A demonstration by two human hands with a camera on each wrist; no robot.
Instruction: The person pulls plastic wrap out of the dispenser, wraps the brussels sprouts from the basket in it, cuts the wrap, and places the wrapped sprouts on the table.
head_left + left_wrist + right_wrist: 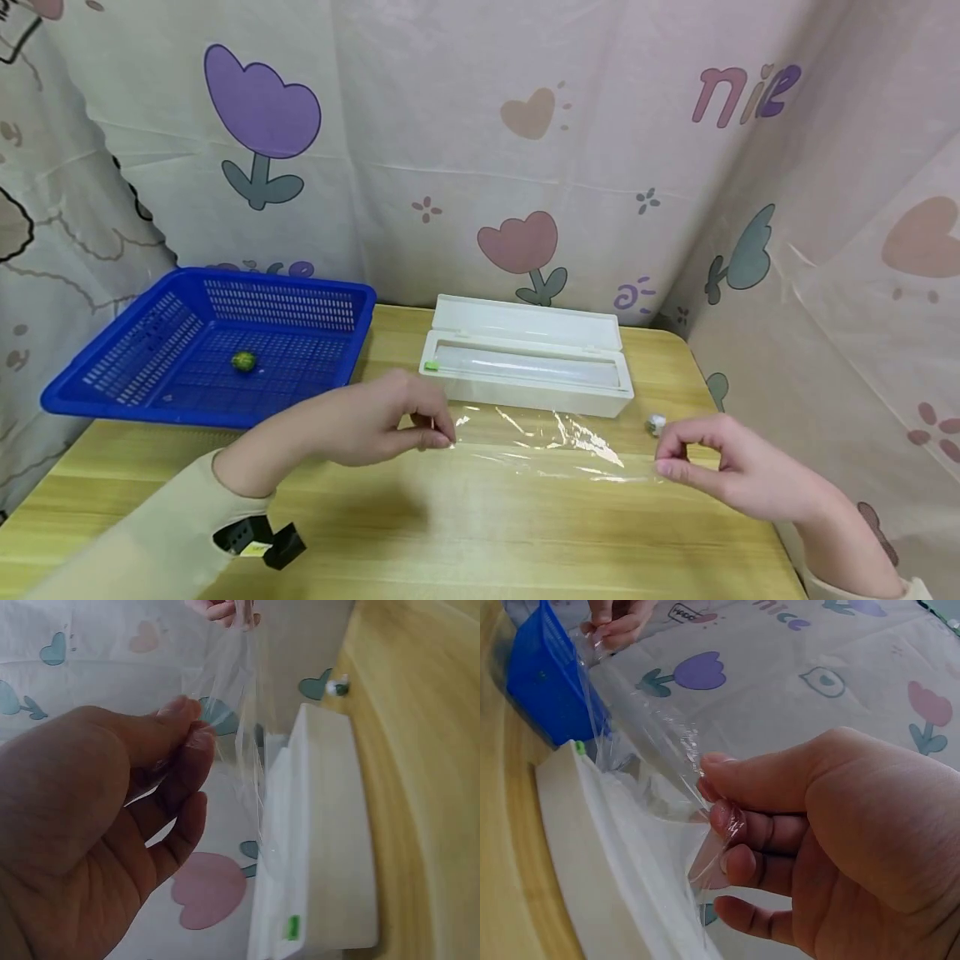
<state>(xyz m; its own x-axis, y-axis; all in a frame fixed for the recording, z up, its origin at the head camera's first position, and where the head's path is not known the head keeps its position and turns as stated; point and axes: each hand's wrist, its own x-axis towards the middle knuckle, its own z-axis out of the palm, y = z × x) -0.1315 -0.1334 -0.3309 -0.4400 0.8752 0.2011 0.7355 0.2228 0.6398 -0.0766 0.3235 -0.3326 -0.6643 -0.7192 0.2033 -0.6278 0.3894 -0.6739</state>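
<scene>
A sheet of clear plastic wrap (555, 442) stretches between the two hands, with glare and creases along it. At one end, my left hand (378, 417) pinches it between thumb and forefinger. The other end is pinched by my right hand (742, 467), where the film bunches around the fingertips (726, 817). Just behind the film stands a white plastic-wrap dispenser box (525, 393), its lid (525, 323) raised. Inside it lies a clear roll (525, 367), and a green slider (431, 366) sits at its left end. In the left wrist view the film overlaps the box.
To the left is a blue plastic basket (63, 398) with a small round green-yellow item (243, 361) inside. A small white and green item (656, 424) lies just beyond my right hand. Patterned curtains (420, 100) border the wooden table (480, 550) behind and at the sides.
</scene>
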